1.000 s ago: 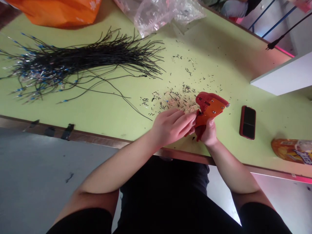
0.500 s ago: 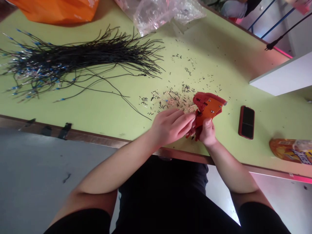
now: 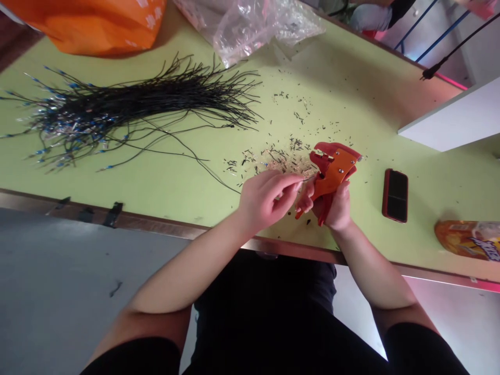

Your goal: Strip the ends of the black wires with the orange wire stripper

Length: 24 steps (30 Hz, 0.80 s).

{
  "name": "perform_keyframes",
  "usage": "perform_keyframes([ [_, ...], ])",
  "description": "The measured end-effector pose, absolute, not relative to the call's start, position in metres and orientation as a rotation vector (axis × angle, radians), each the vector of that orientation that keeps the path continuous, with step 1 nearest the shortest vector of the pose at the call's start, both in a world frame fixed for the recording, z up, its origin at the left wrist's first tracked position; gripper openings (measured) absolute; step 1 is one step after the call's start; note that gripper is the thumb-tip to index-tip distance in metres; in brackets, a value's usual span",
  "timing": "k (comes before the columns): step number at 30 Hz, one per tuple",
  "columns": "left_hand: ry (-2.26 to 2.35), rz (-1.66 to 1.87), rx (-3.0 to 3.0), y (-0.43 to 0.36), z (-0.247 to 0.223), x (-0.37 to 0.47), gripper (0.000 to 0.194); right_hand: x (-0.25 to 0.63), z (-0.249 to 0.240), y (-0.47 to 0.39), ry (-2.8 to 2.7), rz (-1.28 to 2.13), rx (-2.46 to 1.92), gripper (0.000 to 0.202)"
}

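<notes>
My right hand (image 3: 336, 208) is wrapped round the handles of a red and orange wire stripper (image 3: 335, 167), whose jaws point left and stand apart. Just left of the tool, my left hand (image 3: 267, 198) pinches a thin dark wire (image 3: 308, 178), and its tip shows between the fingertips and the tool. Most of that wire is hidden by the hand. Behind both hands lie scattered black and copper-coloured scraps (image 3: 287, 160). A large bundle of black wires (image 3: 144, 99) with blue terminals at its left ends rests on the table at the left.
An orange bag (image 3: 105, 26) and clear plastic bags (image 3: 250, 26) lie at the back. On the right are a phone (image 3: 396, 195), a bottle (image 3: 469, 239) and a white panel (image 3: 449, 120). The table's near edge (image 3: 172, 226) runs below my forearms.
The stripper's handles and jaws have spread apart. My left hand has drawn slightly left from the tool, and a bit of wire now shows. The view has shifted a little.
</notes>
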<state>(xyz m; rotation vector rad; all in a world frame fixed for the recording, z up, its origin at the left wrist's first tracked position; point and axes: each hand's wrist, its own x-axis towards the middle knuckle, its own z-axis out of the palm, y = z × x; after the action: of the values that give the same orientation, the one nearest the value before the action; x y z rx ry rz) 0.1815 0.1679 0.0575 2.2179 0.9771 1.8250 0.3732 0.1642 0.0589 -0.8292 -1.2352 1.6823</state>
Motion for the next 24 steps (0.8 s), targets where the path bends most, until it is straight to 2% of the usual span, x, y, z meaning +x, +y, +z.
perform_keyframes([
  [5, 1.081, 1.770, 2.152, 0.172, 0.058, 0.176, 0.010, 0.379, 0.064, 0.168, -1.206, 1.873, -0.575, 0.074],
  [10, 1.154, 1.777, 2.084, 0.172, 0.060, 0.174, 0.020, 0.383, 0.063, 0.164, -1.272, 2.014, -0.544, 0.081],
  [14, 1.186, 1.780, 2.033, 0.171, 0.062, 0.174, 0.023, 0.385, 0.061, 0.162, -1.329, 2.037, -0.528, 0.081],
  [24, 1.234, 1.787, 2.364, 0.179, 0.052, 0.171, 0.027, 0.390, 0.056, 0.163, -1.416, 1.999, -0.586, 0.078],
])
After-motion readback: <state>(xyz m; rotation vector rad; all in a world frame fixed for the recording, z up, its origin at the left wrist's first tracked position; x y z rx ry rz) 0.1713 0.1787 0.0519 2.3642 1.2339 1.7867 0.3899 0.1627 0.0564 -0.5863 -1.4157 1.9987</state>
